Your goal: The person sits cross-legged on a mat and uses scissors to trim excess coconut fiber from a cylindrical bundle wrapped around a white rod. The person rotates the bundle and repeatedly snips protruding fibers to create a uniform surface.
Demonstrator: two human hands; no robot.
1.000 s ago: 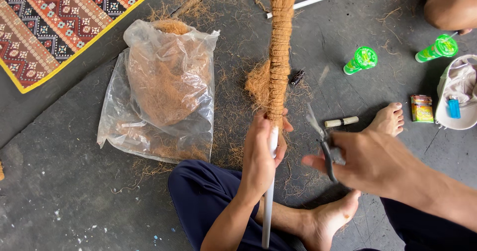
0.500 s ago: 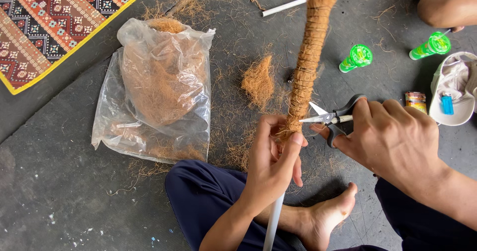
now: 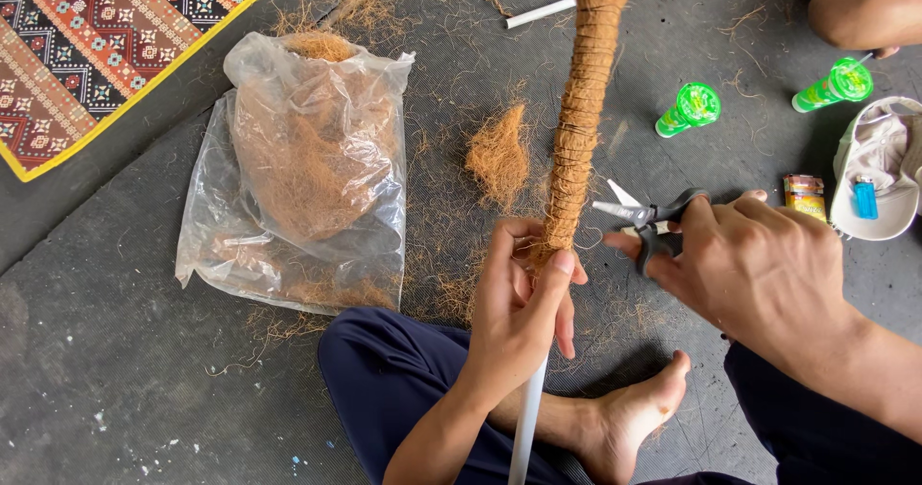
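In the head view, the left hand (image 3: 523,307) wraps its grip around the fibre-wrapped pole (image 3: 579,120), which slants up over the floor (image 3: 115,351), while the right hand (image 3: 759,269) pinches open scissors (image 3: 645,218) just beside it.

My left hand (image 3: 519,303) is curled closed, thumb raised and pressed forward, forearm rising from below. My right hand (image 3: 754,264) reaches in from the right, knuckles up, fingers hooked and clenched, wrist straight. The two hands sit near each other, not touching.
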